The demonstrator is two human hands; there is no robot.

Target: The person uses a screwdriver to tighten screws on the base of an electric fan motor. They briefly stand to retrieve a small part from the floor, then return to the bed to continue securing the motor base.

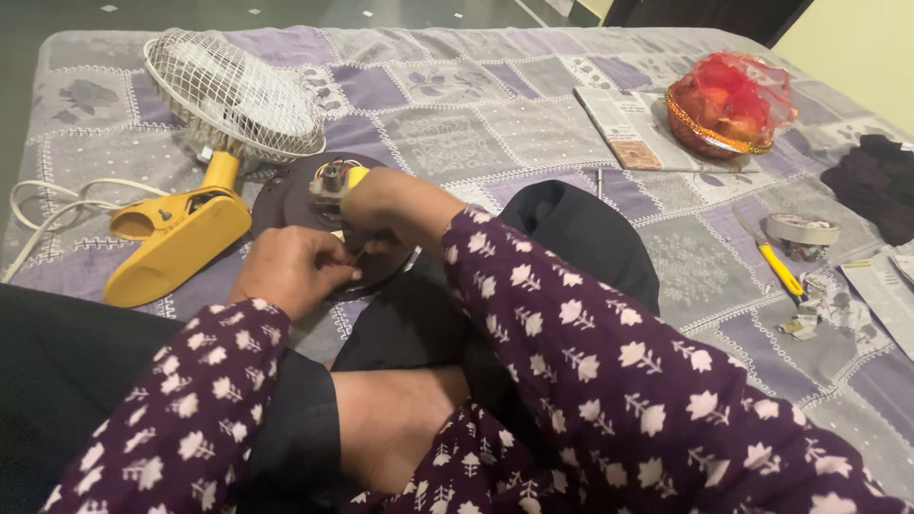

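Note:
A dark round fan part (286, 195) with a small motor (331, 178) at its middle lies on the quilt in front of me. My left hand (290, 268) pinches something small at its near edge, fingers closed; the item is too small to name. My right hand (390, 205) rests on the part beside the motor, gripping a yellow-handled tool (356, 175) whose tip is hidden. A white wire fan guard (233, 95) and the yellow fan base (176, 238) lie just left of the part.
A white cord (57, 205) trails off left. To the right lie a yellow-handled tool (779, 266), a tape roll (803, 228), paper scraps (809, 309), a newspaper (619, 124), a red-wrapped basket (731, 105) and dark cloth (876, 181). My crossed legs fill the foreground.

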